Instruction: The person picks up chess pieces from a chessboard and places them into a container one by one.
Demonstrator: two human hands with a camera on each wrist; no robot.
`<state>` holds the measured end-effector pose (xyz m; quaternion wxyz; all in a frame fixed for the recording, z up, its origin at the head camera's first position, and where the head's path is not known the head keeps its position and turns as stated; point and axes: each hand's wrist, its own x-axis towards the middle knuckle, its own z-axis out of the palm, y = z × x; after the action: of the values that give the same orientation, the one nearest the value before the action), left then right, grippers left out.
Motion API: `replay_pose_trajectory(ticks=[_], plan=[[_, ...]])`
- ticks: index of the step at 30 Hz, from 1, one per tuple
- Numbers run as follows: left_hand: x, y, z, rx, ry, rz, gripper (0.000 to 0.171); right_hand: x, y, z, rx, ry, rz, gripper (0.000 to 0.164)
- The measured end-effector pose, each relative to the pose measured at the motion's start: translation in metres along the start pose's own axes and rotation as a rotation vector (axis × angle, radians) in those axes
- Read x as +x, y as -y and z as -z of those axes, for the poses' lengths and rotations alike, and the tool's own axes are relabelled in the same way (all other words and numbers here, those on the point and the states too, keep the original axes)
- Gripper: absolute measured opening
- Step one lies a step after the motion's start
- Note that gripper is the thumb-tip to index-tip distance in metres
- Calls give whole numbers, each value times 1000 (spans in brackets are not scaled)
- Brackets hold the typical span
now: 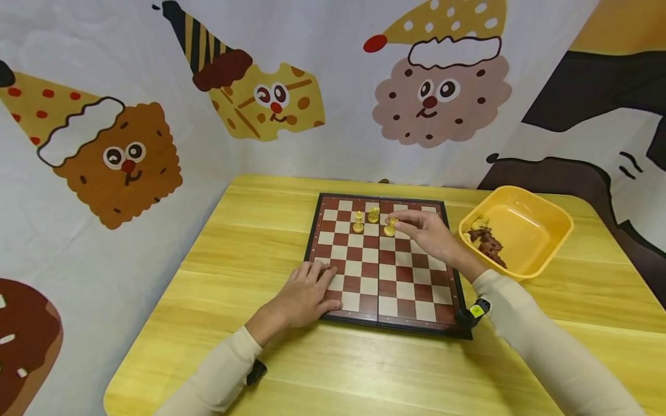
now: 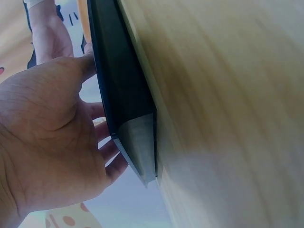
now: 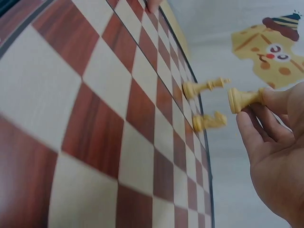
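Observation:
My right hand (image 1: 424,234) pinches a pale yellow chess piece (image 3: 244,99) between thumb and fingers over the far part of a chessboard (image 1: 361,286). Its base faces the board, with a gap between them in the right wrist view; fingers hide its top. Two more yellow pieces stand upright on the far squares: a tall, slender chess piece (image 1: 358,222) and a knight (image 1: 373,215), which is closest to the held one. At the board's near left corner rests my left hand (image 1: 304,294), palm down with fingers spread and loosely bent. The left wrist view shows its palm beside the board's dark edge.
A yellow plastic tub (image 1: 541,254) stands right of the board, close to my right forearm. Brown chess pieces (image 1: 489,245) and some yellow ones lie along its left side. The wooden table (image 1: 218,242) meets a cartoon-printed cloth (image 1: 333,156) at the back and left.

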<state>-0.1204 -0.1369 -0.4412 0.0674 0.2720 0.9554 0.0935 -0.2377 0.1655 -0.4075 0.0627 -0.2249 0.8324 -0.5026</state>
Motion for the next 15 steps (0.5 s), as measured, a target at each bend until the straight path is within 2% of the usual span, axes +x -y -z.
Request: replay_pose_trajectory(ticks=[4,9,15], plan=[[-1,1,-1,1,-5,-6,74,-5,-3,12,-18,-38,23,30],[-1,1,-1,-2,-7,-10,75,-12,-6,34,-29,-79,-48,35],[-2,1,0,-12,-4,-5,75,-25,-13,63,-72,-115,-75,39]])
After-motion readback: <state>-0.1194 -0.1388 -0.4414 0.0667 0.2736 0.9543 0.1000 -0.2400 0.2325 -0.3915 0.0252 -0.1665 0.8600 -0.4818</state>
